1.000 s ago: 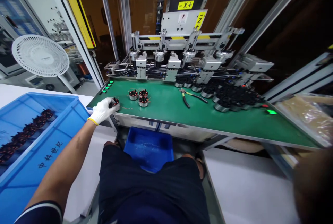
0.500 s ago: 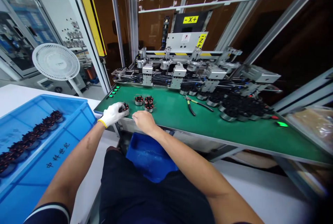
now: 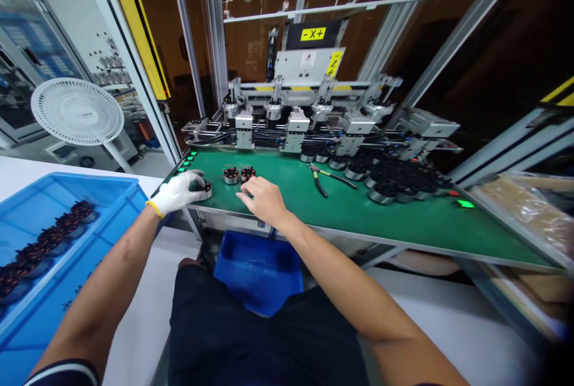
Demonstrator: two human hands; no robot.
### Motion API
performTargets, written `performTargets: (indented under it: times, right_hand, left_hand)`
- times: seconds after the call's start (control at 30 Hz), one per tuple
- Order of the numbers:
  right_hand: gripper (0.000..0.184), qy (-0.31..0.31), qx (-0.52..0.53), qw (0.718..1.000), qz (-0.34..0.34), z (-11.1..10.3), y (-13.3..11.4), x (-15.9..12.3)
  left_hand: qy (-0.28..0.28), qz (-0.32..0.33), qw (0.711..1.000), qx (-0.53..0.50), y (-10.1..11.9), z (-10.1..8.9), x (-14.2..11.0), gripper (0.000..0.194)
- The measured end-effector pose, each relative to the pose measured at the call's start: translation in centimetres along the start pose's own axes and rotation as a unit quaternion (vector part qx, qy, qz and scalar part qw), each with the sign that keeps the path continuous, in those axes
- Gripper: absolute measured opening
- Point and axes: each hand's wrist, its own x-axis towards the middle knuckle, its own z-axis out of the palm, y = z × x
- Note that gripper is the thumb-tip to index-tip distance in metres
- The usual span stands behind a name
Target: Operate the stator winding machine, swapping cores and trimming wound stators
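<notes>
My left hand [image 3: 177, 192], in a white knit glove, curves its fingers around a motor stator [image 3: 207, 190] with dark and copper windings at the left front edge of the green work surface [image 3: 287, 199]. Two more stators, a left one [image 3: 231, 175] and a right one [image 3: 247, 173], stand just beyond my hands. My bare right hand [image 3: 264, 199] is over the front of this group, its thumb and forefinger apart. Those fingers mostly cover a further stator [image 3: 245, 185]; whether they touch it I cannot tell.
Cutting pliers [image 3: 329, 177] lie right of my right hand. Many dark, silver-rimmed parts [image 3: 394, 180] crowd the right side below the winding machine [image 3: 296, 123]. A blue crate [image 3: 121, 195] with stators stands left; a blue bin [image 3: 260, 272] sits below the edge.
My right hand has moved from beside the left-hand stator to the stator group, its fingers parting. My left hand stays at its stator, fingers looser. The whole view has shifted slightly.
</notes>
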Motion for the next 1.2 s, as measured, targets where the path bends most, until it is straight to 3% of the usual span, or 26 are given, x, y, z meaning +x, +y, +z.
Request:
performTargets:
  times: [0.1, 0.23, 0.37, 0.53, 0.7, 0.8, 0.93, 1.2]
  right_hand:
    - [0.027, 0.061, -0.015, 0.998, 0.000, 1.1, 1.3, 0.4]
    - [0.022, 0.037, -0.039, 0.998, 0.023, 2.7, 2.1, 0.7]
    - [0.017, 0.036, -0.055, 0.996, 0.061, 2.8, 3.0, 0.4]
    - [0.019, 0.060, -0.061, 0.987, 0.136, 2.0, 4.2, 0.0]
    - [0.026, 0.142, -0.006, 0.986, 0.085, 1.9, 2.7, -0.2]
    - [0.027, 0.092, 0.090, 0.987, 0.095, 2.1, 0.9, -0.2]
    - [0.023, 0.026, 0.163, 0.969, 0.182, 2.9, -0.7, 0.9]
    - [0.022, -0.072, 0.252, 0.922, 0.284, 4.2, -0.2, 4.7]
  left_hand:
    - [0.061, 0.029, 0.992, 0.110, 3.3, -1.5, 1.2, 0.043]
    - [-0.001, 0.041, 0.957, 0.287, 7.0, 0.7, 3.3, 0.043]
    - [-0.015, 0.014, 0.950, 0.313, 7.3, 3.7, 4.1, 0.040]
    - [-0.045, 0.036, 0.947, 0.315, 6.8, 4.4, 3.1, 0.038]
    - [-0.043, 0.033, 0.946, 0.320, 7.1, 5.0, 2.5, 0.038]
    - [-0.034, 0.024, 0.945, 0.323, 7.1, 5.5, 2.6, 0.039]
    - [-0.041, 0.051, 0.944, 0.322, 7.5, 5.9, 2.1, 0.036]
    - [-0.051, 0.112, 0.940, 0.317, 9.6, 6.2, -0.7, 0.037]
